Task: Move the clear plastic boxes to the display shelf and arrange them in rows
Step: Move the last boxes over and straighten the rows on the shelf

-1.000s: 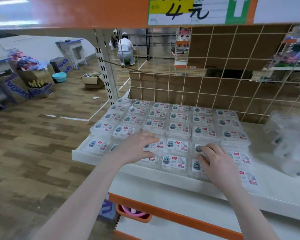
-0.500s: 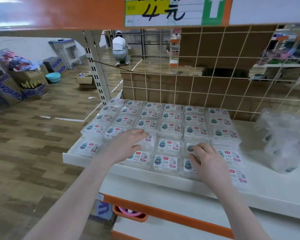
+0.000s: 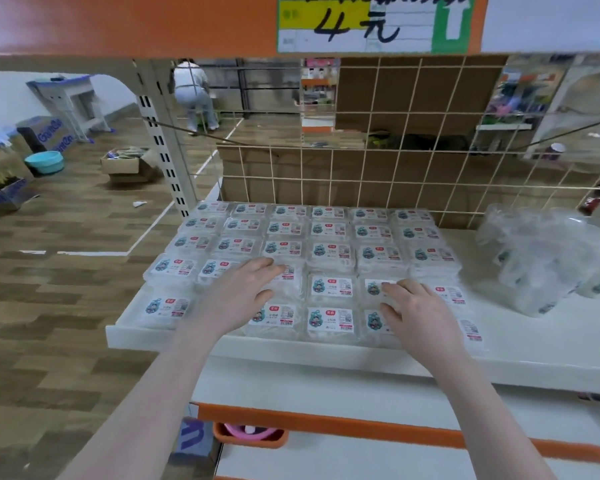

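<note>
Both hands flat on boxes point(image 3: 329, 289) mid-frame: left hand point(image 3: 238, 296) fingers together, right hand point(image 3: 418, 315) slightly spread. Push evenly, square front rows to shelf point(image 3: 534, 355) edge.

price sign point(image 3: 374, 24): top cut off | boxes point(image 3: 331, 287): some under hands | labels illegible

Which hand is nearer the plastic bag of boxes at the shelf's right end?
Right. The right hand rests on front boxes, apart from the plastic bag; the left hand lies farther left.
</note>
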Motion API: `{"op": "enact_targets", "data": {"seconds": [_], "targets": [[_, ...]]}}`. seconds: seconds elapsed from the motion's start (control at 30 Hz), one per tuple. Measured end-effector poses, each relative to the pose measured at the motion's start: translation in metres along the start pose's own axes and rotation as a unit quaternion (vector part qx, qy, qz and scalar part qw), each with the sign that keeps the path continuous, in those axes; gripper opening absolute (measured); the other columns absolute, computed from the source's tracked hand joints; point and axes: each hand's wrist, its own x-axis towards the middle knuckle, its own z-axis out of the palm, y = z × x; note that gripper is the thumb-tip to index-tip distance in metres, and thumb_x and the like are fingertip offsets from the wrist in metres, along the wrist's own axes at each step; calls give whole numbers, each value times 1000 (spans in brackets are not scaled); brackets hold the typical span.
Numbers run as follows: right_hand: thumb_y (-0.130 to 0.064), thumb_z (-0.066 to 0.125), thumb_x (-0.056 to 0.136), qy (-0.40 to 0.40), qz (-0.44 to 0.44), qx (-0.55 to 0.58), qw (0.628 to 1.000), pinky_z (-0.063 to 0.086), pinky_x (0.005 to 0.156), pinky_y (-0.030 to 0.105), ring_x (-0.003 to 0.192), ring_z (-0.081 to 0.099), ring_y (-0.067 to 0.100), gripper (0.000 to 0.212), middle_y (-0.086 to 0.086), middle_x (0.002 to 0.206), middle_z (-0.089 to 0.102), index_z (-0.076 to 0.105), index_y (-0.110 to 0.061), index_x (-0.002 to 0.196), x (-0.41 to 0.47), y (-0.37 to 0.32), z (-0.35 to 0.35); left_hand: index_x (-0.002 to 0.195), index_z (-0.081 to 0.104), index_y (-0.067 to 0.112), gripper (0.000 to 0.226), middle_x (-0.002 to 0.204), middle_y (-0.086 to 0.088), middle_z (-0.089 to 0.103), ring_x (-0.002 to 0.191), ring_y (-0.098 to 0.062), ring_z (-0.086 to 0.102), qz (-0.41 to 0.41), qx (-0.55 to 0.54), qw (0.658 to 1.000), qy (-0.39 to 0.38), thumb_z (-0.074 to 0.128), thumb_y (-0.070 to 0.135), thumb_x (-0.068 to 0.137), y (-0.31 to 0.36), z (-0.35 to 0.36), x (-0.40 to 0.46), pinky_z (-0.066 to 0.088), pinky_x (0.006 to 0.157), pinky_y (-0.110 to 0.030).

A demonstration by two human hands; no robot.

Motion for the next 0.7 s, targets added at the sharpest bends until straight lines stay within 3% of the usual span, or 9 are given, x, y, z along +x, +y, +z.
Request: {"op": "enact_targets", "data": {"seconds": [0.2, 0.33, 0.47, 0.7], "targets": [[-19, 64, 86, 6, 125, -76, 989, 45, 73, 38, 94, 57, 34, 24, 12, 100, 64, 66, -6, 106, -23, -23, -17, 146, 30, 28, 50, 150, 6, 29, 136, -13, 30, 47, -5, 999, 4, 43, 35, 98, -12, 2, 0, 29, 107, -29], [-13, 74, 77, 65, 190, -117, 973, 50, 66, 43, 78, 62, 40, 26, 19, 87, 66, 68, 0, 98, -54, -26, -33, 143, 36, 23, 48, 148, 5, 33, 137, -14, 26, 67, -34, 997, 22, 45, 35, 97, 0, 6, 0, 25, 109, -29], [-10, 74, 76, 69, 270, -163, 946, 49, 63, 41, 73, 61, 40, 23, 21, 83, 66, 68, 1, 95, -95, -22, -53, 142, 38, 20, 47, 146, 3, 35, 136, -15, 26, 98, -67, 992, 38, 45, 35, 97, 36, 11, 0, 24, 108, -28], [-26, 60, 89, 76, 388, -204, 895, 42, 82, 40, 100, 56, 35, 33, 15, 109, 63, 62, -6, 116, -165, 20, -102, 146, 29, 20, 54, 150, 1, 30, 140, -17, 21, 172, -82, 981, 38, 39, 43, 98, 141, 12, 8, 20, 114, -30]]}}
